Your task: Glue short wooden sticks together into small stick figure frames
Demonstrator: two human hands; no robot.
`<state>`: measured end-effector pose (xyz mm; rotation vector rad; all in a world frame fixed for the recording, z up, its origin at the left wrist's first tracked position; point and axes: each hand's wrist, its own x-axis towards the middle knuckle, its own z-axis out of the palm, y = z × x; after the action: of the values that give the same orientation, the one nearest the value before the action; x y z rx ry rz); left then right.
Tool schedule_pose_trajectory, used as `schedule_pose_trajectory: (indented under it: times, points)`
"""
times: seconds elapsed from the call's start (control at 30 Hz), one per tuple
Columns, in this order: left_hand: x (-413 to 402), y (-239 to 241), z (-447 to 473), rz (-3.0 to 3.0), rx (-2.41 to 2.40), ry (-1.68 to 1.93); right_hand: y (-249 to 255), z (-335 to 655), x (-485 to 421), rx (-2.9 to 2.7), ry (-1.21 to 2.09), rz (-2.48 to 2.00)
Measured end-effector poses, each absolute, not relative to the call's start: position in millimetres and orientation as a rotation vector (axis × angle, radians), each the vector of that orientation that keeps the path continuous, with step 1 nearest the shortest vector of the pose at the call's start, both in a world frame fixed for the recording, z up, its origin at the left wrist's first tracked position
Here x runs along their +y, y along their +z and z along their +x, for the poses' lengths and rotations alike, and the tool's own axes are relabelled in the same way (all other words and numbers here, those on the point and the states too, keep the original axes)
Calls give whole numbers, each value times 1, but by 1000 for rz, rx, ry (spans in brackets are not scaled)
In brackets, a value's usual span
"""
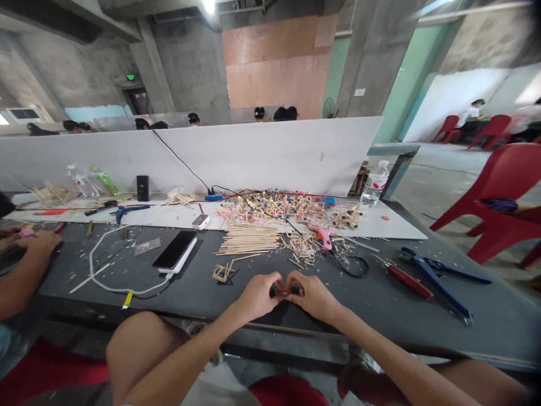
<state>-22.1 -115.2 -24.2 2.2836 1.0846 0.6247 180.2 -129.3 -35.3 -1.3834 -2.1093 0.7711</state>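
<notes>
Pinching is what's being done by both hands right now, at the near edge of the desk (490, 321), roughly midway along. A small dark-ended piece (284, 292) is gripped on one side by the left hand (262, 293) and on the other by the right hand (313, 296), so neither one is free. Something brownish is shown in the middle, but most of it is covered by the hands, so whether it's one piece or two can't really be told.

Off to the left of the hands, a little stick frame (222, 274) is set down near the desk's near edge. Straight sticks (247, 241) are laid in a flat bundle farther back, with a bunch of short stick bits (301, 248) scattered beside them. Behind that, a big messy heap of ball-tipped sticks (274, 206) is piled on the white board (408, 224) that's laid along the far edge. A pink glue gun (323, 235) is parked at the heap's near side.

Over toward the right end, a red-handled tool (409, 282) and a blue-handled tool (437, 286) are left side by side, and a clear bottle (374, 184) is stood by the far right corner. Toward the left end, a phone (174, 250) is rested on a white block (185, 259), and a co-worker's hand (44, 242) can be seen.
</notes>
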Motion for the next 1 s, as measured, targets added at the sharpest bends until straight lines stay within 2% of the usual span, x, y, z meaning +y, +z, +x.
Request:
schedule_pose_trajectory:
  times: [0.4,1.0]
  points:
    - [-113,-22,-31,2297,1171,539,-31,183,-130,-2124,786,-1372]
    - [-113,-25,-33,2255,1134,591,-31,191,-130,-2139,809,-1367]
